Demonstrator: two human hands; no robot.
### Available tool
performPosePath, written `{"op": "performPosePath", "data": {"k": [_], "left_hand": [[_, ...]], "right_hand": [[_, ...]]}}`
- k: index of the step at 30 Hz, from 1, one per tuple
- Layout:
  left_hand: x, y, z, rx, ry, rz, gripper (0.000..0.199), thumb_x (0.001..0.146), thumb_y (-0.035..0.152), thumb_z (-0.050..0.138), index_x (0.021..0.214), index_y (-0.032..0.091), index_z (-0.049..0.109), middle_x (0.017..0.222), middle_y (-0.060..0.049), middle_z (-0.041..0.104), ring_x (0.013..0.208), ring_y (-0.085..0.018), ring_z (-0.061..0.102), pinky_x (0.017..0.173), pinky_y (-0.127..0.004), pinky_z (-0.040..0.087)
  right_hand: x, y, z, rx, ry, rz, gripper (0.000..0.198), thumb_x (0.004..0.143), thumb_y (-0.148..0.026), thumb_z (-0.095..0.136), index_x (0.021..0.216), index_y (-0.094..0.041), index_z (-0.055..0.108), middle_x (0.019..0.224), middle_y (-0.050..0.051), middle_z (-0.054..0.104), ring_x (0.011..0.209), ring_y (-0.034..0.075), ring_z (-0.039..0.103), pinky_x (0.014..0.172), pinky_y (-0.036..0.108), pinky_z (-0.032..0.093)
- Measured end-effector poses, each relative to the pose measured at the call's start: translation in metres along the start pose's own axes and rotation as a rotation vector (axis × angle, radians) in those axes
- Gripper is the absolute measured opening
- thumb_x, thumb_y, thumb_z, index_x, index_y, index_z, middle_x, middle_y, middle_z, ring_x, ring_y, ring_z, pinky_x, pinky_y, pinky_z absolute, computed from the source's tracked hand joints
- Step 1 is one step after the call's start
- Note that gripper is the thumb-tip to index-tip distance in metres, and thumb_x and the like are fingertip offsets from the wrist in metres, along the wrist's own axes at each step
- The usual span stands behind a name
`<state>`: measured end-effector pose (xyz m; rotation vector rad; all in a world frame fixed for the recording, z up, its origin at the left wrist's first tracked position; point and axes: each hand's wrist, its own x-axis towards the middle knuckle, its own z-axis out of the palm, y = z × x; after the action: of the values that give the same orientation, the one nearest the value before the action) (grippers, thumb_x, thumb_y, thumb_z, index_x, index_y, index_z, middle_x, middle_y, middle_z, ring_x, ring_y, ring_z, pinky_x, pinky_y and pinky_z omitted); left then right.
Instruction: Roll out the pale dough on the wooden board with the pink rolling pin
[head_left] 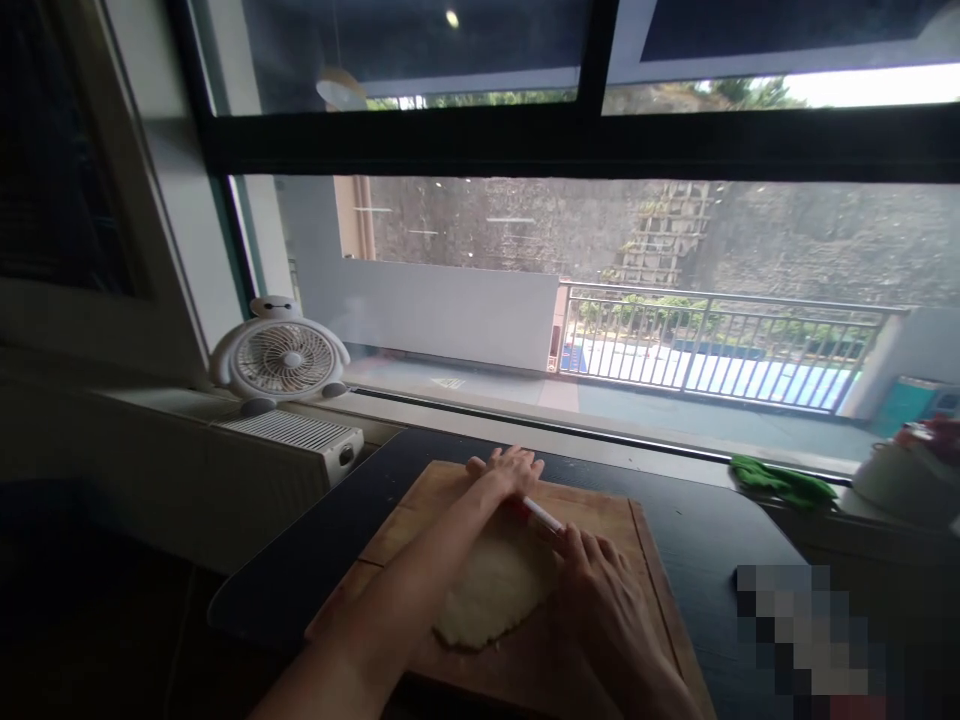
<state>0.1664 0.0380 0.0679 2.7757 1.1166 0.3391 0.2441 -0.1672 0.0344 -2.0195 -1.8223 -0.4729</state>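
A flat, thin sheet of dough (499, 585) with an uneven edge lies on a wooden board (427, 500). Across its far right side runs a slim white rolling pin (542, 515), seen only between my hands. My left hand (510, 472) is closed over the pin's far end, its fingers pointing away from me. My right hand (596, 570) is bent around the near right end, with the fingers curled over it. Both ends of the pin are hidden under my hands. Something small and red shows beside the pin near my left wrist; I cannot make it out.
The board rests on a dark table (315, 560) by a large window. A white fan (289, 355) stands at the left on a vented white unit (296, 430). A green cloth (780, 482) and a white container (907, 475) are on the sill at right. A blurred patch covers the lower right.
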Motion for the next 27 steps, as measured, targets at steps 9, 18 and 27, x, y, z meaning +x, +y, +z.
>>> {"op": "performPosePath", "data": {"k": [9,18,27], "left_hand": [[-0.105,-0.049,-0.011,0.138,-0.07,0.055,0.053,0.096,0.039,0.016,0.14,0.015,0.033,0.147,-0.007,0.028,0.137,-0.022,0.016,0.111,-0.045,0.01],[-0.039,-0.007,0.002,0.095,-0.096,0.009,0.057,0.094,0.045,0.02,0.136,0.01,0.038,0.144,-0.013,0.034,0.135,-0.027,0.021,0.109,-0.048,0.013],[0.007,0.032,0.011,0.029,-0.034,0.05,0.045,0.094,0.04,0.026,0.119,0.016,0.056,0.131,-0.01,0.051,0.127,-0.029,0.035,0.106,-0.048,0.021]], "right_hand": [[-0.03,-0.038,0.002,-0.008,0.134,-0.151,0.05,0.082,-0.009,0.047,0.131,-0.017,0.04,0.125,0.009,0.052,0.099,0.025,0.048,0.079,0.037,0.039],[-0.022,-0.017,-0.005,0.064,0.049,-0.066,0.04,0.084,-0.01,0.044,0.122,-0.021,0.047,0.098,0.005,0.061,0.087,0.021,0.052,0.075,0.033,0.039],[-0.031,0.005,-0.007,-0.014,0.114,-0.025,0.06,0.079,-0.005,0.042,0.135,-0.025,0.036,0.116,0.006,0.057,0.096,0.022,0.053,0.077,0.034,0.042]]}}
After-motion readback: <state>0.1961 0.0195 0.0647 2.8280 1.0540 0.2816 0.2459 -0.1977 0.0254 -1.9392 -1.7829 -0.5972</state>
